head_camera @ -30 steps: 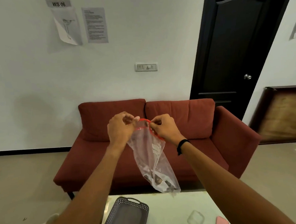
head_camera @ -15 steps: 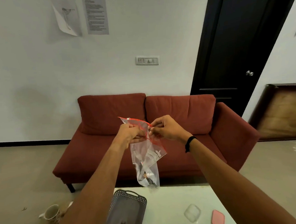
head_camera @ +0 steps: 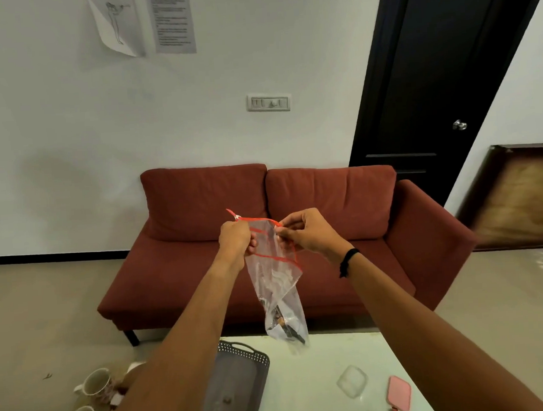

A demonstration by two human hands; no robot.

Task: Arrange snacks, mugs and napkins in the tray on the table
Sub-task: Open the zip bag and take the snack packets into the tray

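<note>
Now pinching the red-zip bag (head_camera: 276,275) mouth: left hand (head_camera: 234,241) and right hand (head_camera: 306,231) closed on opposite lips, bag hanging straight down above the bench (head_camera: 321,361), right of the tray (head_camera: 241,362).

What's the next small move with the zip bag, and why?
Probably pull the red zip edges further apart. Both hands, left hand and right hand, pinch the mouth of the clear bag, whose contents still sit at its bottom, above the grey tray.
</note>
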